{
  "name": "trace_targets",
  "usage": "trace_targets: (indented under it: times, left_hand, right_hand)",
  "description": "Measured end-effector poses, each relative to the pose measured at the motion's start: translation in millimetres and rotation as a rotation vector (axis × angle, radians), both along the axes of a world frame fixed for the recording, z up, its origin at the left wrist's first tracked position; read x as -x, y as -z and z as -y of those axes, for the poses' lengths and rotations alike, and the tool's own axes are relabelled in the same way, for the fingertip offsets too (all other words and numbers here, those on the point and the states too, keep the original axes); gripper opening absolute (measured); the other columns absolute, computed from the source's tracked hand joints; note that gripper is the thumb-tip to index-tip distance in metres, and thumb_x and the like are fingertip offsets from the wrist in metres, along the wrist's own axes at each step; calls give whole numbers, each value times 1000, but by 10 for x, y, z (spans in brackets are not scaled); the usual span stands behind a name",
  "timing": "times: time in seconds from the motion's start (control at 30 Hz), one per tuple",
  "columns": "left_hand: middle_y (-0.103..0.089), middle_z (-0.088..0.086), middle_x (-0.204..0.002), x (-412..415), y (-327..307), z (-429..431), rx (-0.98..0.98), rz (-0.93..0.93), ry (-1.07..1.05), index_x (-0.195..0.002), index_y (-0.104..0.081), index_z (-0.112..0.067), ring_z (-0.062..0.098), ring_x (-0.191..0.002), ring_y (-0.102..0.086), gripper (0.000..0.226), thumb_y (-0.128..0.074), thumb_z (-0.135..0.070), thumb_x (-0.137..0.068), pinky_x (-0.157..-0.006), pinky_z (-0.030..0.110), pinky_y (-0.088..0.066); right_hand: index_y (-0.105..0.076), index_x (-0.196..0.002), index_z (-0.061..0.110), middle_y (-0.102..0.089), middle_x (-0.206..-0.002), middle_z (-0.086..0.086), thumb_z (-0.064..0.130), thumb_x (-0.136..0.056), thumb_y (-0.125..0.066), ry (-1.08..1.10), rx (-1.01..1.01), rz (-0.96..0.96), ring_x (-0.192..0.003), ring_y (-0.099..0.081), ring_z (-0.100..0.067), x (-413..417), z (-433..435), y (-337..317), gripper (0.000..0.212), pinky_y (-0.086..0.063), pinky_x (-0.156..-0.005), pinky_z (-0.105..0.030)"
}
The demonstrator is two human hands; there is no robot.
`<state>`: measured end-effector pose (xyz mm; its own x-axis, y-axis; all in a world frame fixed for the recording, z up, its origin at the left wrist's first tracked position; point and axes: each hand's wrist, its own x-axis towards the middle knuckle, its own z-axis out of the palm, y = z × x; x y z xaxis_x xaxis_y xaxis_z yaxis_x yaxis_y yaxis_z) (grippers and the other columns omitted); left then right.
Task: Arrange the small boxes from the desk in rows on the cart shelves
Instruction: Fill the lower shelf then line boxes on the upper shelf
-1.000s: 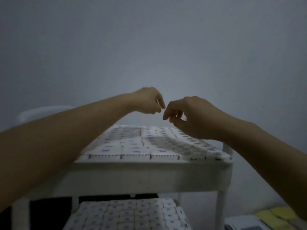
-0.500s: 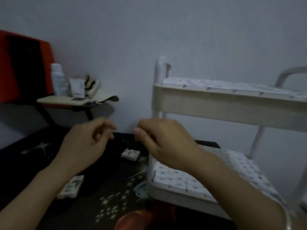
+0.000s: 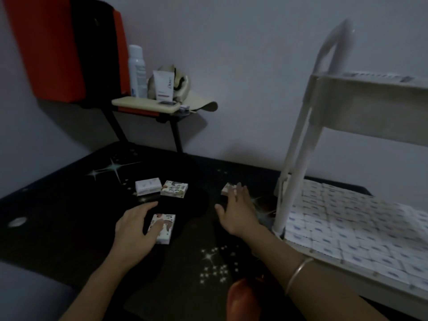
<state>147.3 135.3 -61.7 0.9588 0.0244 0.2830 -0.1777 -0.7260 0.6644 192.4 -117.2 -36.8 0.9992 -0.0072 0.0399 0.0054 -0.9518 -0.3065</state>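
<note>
Since four small boxes (image 3: pixel 148 186) lay mid-desk (image 3: pixel 69 205), each hand took one: the left hand (image 3: pixel 134 228), fingers loosely spread, thumbed the nearest box (image 3: pixel 165 228); the right hand (image 3: pixel 238 212), fingers straight, touched the far box (image 3: pixel 227 189) toward the right edge, presumably bound for the cart (image 3: pixel 301 140).

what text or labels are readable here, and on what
"Dove", probably, though blurred: on the white tube.
Spray bottle: print too small to read.
Desk boxes: patterned, print too blurred to read.
Cart boxes: blue marks, unreadable.
</note>
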Motion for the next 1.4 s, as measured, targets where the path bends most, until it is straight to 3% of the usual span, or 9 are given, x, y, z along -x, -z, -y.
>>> trace_targets:
  times: [0.13, 0.27, 0.57, 0.67, 0.87, 0.97, 1.07, 1.23, 1.4]
  left_hand:
    - [-44, -8, -148, -6, 2, 32, -178, -82, 52, -143, -44, -32, 12, -139, -33, 68, -34, -55, -79, -118, 39, -15]
    - [-42, -18, -144, -14, 18, -4, -199, -77, 125, -138, -40, -47, 7, -139, -30, 77, -29, -70, -66, -118, 36, -8]
    - [-46, -32, -131, 110, -39, -13, 114, -67, 270, -137, -35, -53, -4, -113, -51, 71, -70, -53, -75, -96, 30, -47]
    - [-47, -27, -136, 150, -69, -5, 182, -43, 300, -140, -34, -50, -1, -106, -58, 77, -77, -25, -81, -89, 27, -53]
    - [-48, -27, -127, 139, -87, -10, 245, -80, 250, -138, -35, -48, -13, -102, -56, 76, -76, -17, -82, -80, 11, -48]
    - [-53, -26, -120, 160, -112, 42, 334, -127, 214, -136, -33, -46, -16, -99, -57, 80, -78, -12, -79, -77, 7, -44]
    - [-70, -9, -103, 262, -211, 174, 504, -167, 176, -130, -43, -42, 7, -94, -70, 72, -78, -8, -77, -76, 22, -55]
    - [-67, -9, -115, 485, -691, 417, 527, -44, 268, -104, -57, -44, 18, -81, -72, 40, -73, -15, -82, -62, 29, -56]
    - [-64, -16, -123, 713, -1261, 694, 551, 51, 385, -83, -75, -27, 15, -85, -73, 13, -71, -14, -82, -72, 26, -58]
  right_hand:
    - [-15, -153, 10, -10, -161, -12, 40, -101, -33, 68, 68, -50, -147, -8, -29, -218, 52, 12, 63, -18, -118, -42]
    - [-57, -116, 14, -57, -117, -8, 29, -97, -42, -83, 229, 169, -111, -51, -28, -154, -61, -90, 29, -45, -83, -36]
    - [-32, -148, 21, -33, -151, -7, 42, -101, -39, -212, 251, -16, -136, -25, -30, -221, -39, -105, 53, -34, -108, -43]
    - [-48, -136, 22, -50, -136, -4, 41, -99, -44, -259, 143, 10, -129, -34, -24, -164, -6, -86, 42, -38, -100, -37]
    - [-47, -109, 31, -63, -101, 5, 37, -87, -67, -283, -233, 23, -82, -61, -6, 143, 74, -152, 30, -53, -71, -26]
    - [-48, -118, 37, -63, -106, 4, 34, -87, -69, -321, -501, -123, -85, -65, -6, 392, 106, -211, 38, -55, -71, -21]
    - [-46, -128, 46, -64, -108, 2, 34, -88, -67, -375, -599, -161, -91, -68, -12, 671, 118, -358, 47, -58, -80, -29]
    - [-57, -121, 32, -65, -107, -6, 25, -85, -72, -413, -726, -46, -98, -67, -22, 1075, 215, -760, 40, -55, -89, -44]
    - [-63, -110, 29, -63, -87, -3, 26, -77, -79, -395, -797, 121, -84, -66, -32, 1491, 438, -1253, 36, -57, -76, -42]
